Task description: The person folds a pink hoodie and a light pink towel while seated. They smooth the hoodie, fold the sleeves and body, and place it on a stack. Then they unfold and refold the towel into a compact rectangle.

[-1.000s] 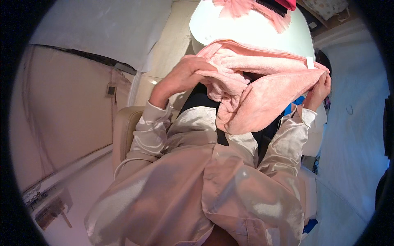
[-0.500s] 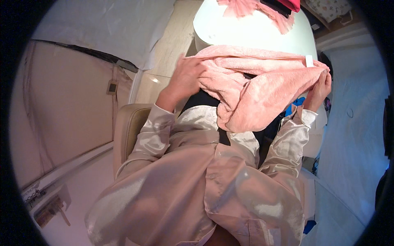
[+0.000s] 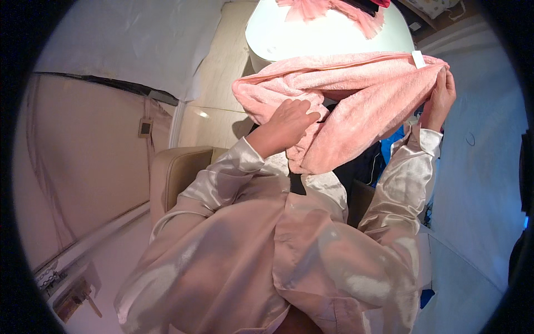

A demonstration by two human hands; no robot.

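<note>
A soft, fleecy pink cloth (image 3: 367,114) is spread over my lap, its far edge in front of the white table. It looks like a towel, with a small white tag (image 3: 418,59) near its right end. High on the right, my right hand (image 3: 442,94) pinches the cloth's corner and holds it up. My left hand (image 3: 286,125) is over the left-middle part, its fingers loosely bent against the folds and not visibly gripping. To the left of that hand the cloth's left end (image 3: 245,92) sticks out unheld. A dark gap shows between the folds.
A white table (image 3: 328,34) with rounded corners stands ahead, bearing pink tulle (image 3: 311,9) and dark and red fabric. A beige chair arm (image 3: 181,170) is at my left. Blue and dark items (image 3: 391,147) lie beneath my right forearm. A pale curtain (image 3: 475,150) hangs at the right.
My left hand has let go of the cloth's left edge and moved right and nearer, onto the folds. My right hand keeps its pinch, slightly farther right and higher.
</note>
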